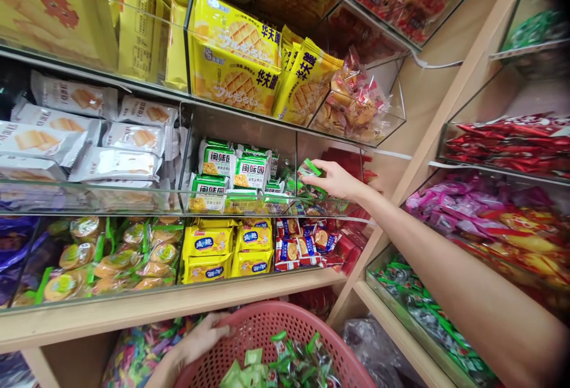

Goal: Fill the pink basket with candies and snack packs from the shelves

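Observation:
My right hand (pixel 332 180) reaches into a clear shelf bin in the middle row, its thumb and fingers pinching a small green snack packet (pixel 308 169). Below that hand, more dark green packets (pixel 296 187) lie in the same bin. At the bottom, a red plastic basket (pixel 285 311) with a perforated wall holds dark green packets (pixel 303 358) and pale green packets (pixel 249 370). On the basket's left rim is my left hand (pixel 202 337), slightly blurred, fingers closed against the edge.
Left of the right hand stand green-and-white packets (pixel 250 170). Yellow packs (pixel 208 241) and red-and-blue packets (pixel 306 245) fill bins beneath; yellow waffle packs (pixel 240 64) sit above. Clear bin walls and a wooden shelf edge (pixel 133 311) run across. More bins line the right side.

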The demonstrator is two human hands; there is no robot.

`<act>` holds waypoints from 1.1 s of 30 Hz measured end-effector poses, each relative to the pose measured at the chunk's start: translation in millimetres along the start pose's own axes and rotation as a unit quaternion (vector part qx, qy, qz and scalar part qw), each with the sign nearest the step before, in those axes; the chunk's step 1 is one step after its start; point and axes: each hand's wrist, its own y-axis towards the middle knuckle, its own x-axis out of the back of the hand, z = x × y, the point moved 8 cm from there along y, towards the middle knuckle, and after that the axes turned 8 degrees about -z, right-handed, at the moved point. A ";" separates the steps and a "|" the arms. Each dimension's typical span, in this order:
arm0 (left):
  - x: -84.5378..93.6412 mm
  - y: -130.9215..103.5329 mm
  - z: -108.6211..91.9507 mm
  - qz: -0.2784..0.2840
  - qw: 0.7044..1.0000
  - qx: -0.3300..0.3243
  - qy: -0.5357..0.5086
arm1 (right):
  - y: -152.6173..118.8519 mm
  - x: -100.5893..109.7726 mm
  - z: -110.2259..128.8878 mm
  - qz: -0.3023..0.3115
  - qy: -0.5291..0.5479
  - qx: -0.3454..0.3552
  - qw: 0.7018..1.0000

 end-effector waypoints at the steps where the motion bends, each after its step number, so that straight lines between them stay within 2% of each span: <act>1: -0.2 -1.1 -2.1 0.002 1.000 -0.003 -0.001 | -0.3 3.0 -3.9 -0.026 0.028 -0.010 0.999; 5: -1.8 -5.0 -9.5 0.010 1.000 -0.008 -0.001 | -3.2 20.4 -28.4 -0.147 0.106 -0.063 0.981; 8: -0.9 -6.6 -9.0 0.006 1.000 0.008 -0.006 | -11.6 38.0 -34.8 -0.213 0.118 -0.068 0.967; 12: 3.2 -8.9 -8.9 -0.012 1.000 0.024 -0.005 | -46.8 65.8 -12.6 -0.277 0.093 -0.037 0.956; 15: 3.5 -12.1 -14.9 -0.016 0.999 0.028 0.009 | -91.9 70.0 11.2 -0.277 0.091 -0.039 0.956; 18: -0.4 -13.8 -21.0 -0.001 1.000 0.027 0.002 | -144.5 39.9 16.4 -0.211 0.122 -0.103 0.964; 21: -1.7 -12.0 -20.4 0.001 1.000 0.027 -0.002 | -197.2 -19.9 2.7 -0.105 0.162 -0.190 0.963; 24: -2.6 -9.4 -17.3 0.005 1.000 0.019 0.008 | -237.8 -80.2 -13.8 -0.002 0.148 -0.236 0.960; 26: -3.3 -8.6 -15.4 0.009 1.000 0.016 0.013 | -252.6 -108.7 -20.9 0.048 0.110 -0.229 0.966; 28: -3.5 -8.5 -13.6 0.011 1.000 0.019 0.014 | -259.6 -128.6 -24.1 0.091 0.055 -0.198 0.974; 33: -3.7 -10.4 -14.3 0.009 1.000 0.020 0.011 | -271.9 -157.4 -33.8 0.159 -0.064 -0.136 0.976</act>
